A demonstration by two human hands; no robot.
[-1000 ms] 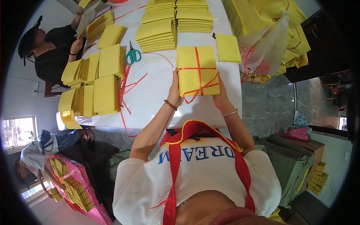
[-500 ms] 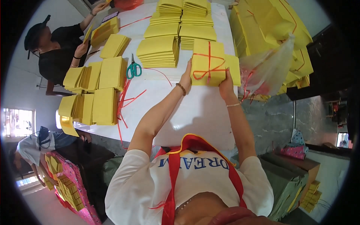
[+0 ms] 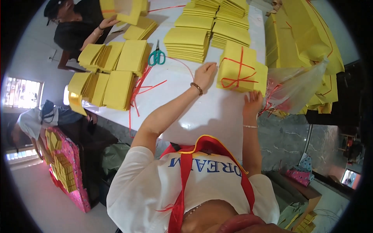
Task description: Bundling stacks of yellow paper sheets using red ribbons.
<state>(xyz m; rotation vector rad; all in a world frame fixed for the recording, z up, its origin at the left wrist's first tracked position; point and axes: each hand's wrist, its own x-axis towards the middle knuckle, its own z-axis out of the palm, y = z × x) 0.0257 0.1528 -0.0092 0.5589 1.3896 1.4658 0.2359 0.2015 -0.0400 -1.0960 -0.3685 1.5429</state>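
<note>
Two hands work above the near right part of the white worktop (image 3: 194,112). The right hand (image 3: 253,101) is unclenched, fingertips at the lower edge of a tied yellow bundle (image 3: 229,66) and the flat packet (image 3: 261,77) showing from under its right side, perhaps to steady or square them. The left hand (image 3: 206,74) is empty and loosely curled just beside the bundle's left side; whether it touches, I cannot tell. The bundle sits near the worktop's right edge, with red string crossed over its top, which probably keeps the folded sheets together. Toward the left edge stand fanned yellow stacks (image 3: 120,89), with loose red strips (image 3: 145,83) beside them and green-handled scissors (image 3: 157,58) above, likely kept where either hand can reach. Past the bundle, toward the far edge, more stacks (image 3: 188,40) stand in two rows, seemingly for easy counting. Near the far left corner, a co-worker (image 3: 72,33) holds up a yellow sheet (image 3: 130,14).
</note>
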